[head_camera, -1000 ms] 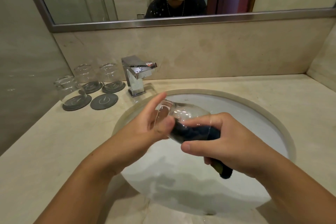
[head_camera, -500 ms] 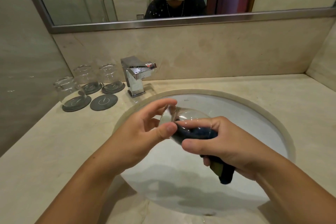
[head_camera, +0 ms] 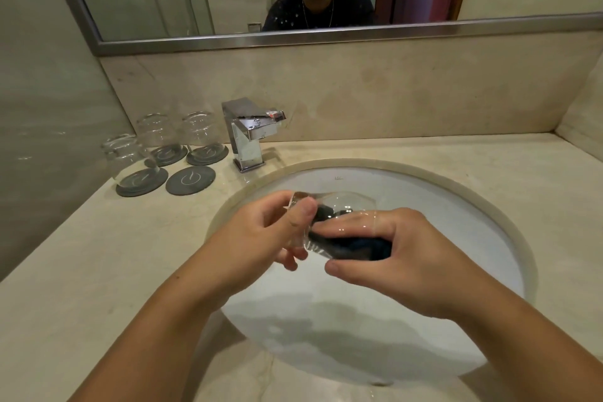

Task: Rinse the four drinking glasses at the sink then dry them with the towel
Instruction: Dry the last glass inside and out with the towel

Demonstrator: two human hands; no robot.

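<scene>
Glass in hand: the drinking glass [head_camera: 339, 202] lies on its side over the sink [head_camera: 424, 184], lower centre of the frame, mouth toward the right.
Left hand: the left hand [head_camera: 261, 238] grips the base end, thumb pressed on the near wall and fingers [head_camera: 290, 261] curled behind.
Right hand: the right hand [head_camera: 404, 258] is at the mouth, its fingers wrapped round the dark towel [head_camera: 352, 250], which is stuffed inside the glass.
Change: over the last second the left forefinger, previously raised, has folded down onto the base. The glass has levelled, and the towel's loose tail, which hung below the right hand, no longer shows.
Reading: I judge the glass is being turned against the cloth — interior drying, not rinsing. The faucet [head_camera: 251, 134] shows no flow.
Other glasses: three glasses [head_camera: 156, 130] stand on coasters at upper left of the surface [head_camera: 65, 271]; a fourth coaster [head_camera: 190, 180] is bare.
Outstanding: I cannot tell whether those three are dried — I judge this one belongs on the bare coaster.
</scene>
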